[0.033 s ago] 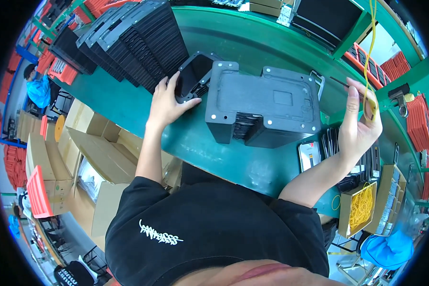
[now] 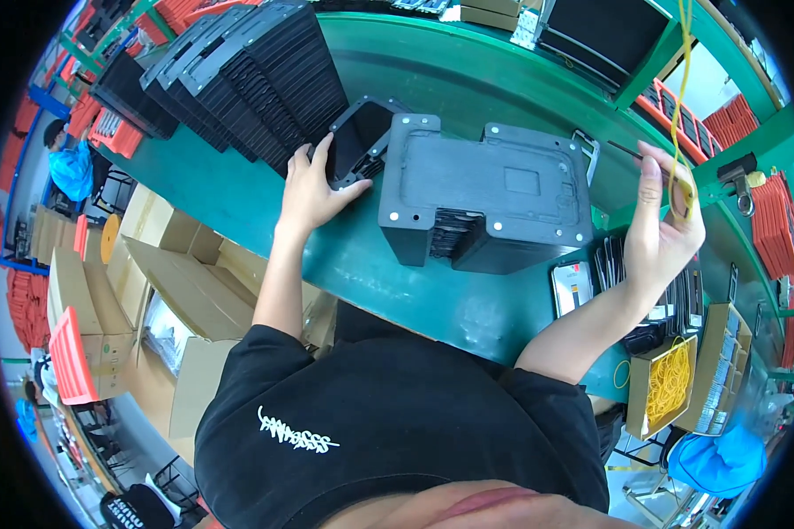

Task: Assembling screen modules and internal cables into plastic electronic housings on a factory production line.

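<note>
My left hand (image 2: 318,196) grips the near corner of a black tray (image 2: 346,183), fingers along its left side and thumb at its near edge. A glossy dark panel (image 2: 359,138) shows inside this tray. Just right of it stands a stack of black moulded trays (image 2: 472,176), partly covering it. Beyond the stack's right end, my raised right hand (image 2: 666,216) pinches a thin dark rod-like tool (image 2: 625,149) pointing left. A yellow cord (image 2: 678,97) hangs from above to the fingers of that hand; whether it is tied to the tool cannot be told.
Tall stacks of black trays (image 2: 265,79) stand at the back left of the green bench (image 2: 326,273). At right are flat dark parts (image 2: 613,264), a white-faced piece (image 2: 573,286) and a box of yellow rubber bands (image 2: 670,383). Open cartons (image 2: 185,282) stand at left.
My right hand and the yellow cord have shifted very slightly to the left. My left hand stays at the tray's corner.
</note>
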The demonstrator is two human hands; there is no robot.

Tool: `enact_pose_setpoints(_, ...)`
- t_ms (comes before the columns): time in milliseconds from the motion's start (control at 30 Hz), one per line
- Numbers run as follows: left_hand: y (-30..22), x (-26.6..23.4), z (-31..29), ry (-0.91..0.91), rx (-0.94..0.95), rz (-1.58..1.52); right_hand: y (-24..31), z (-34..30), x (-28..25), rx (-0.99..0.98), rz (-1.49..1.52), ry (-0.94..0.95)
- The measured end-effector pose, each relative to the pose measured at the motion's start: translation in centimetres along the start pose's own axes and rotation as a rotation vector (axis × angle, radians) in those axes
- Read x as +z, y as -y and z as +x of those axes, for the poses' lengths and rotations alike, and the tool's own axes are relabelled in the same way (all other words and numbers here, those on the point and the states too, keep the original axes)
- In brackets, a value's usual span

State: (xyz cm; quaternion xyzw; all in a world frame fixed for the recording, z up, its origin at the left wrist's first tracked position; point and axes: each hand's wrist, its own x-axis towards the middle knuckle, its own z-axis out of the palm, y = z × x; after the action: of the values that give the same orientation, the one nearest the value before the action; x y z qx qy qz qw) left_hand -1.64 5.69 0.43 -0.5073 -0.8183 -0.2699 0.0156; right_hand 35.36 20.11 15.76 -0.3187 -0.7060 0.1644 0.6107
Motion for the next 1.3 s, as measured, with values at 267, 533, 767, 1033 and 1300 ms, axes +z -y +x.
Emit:
enact_pose_setpoints(267,0.4,2.0,0.0,-0.132,0.103,-0.115,-1.5,0.4,-1.0,0.065,-0.053,-0.015)
enact_pose_setpoints(533,3.1,3.2,0.7,-0.21,0.222,-0.257,-2.7,0.9,-0.8,0.077,-0.087,-0.003)
enact_pose_setpoints(767,2.1,1.6,2.3,-0.064,0.269,-0.19,-4.3,1.1,-0.8,0.135,-0.175,0.018)
enact_pose_setpoints(1033,0.4,1.4,1.7,0.021,0.226,-0.069,-7.5,1.1,0.3,0.252,-0.196,0.182)
enact_pose_setpoints(1300,-0.1,-0.1,-1.5,-0.006,0.183,0.007,-11.4,0.4,0.1,0.345,-0.341,0.394)
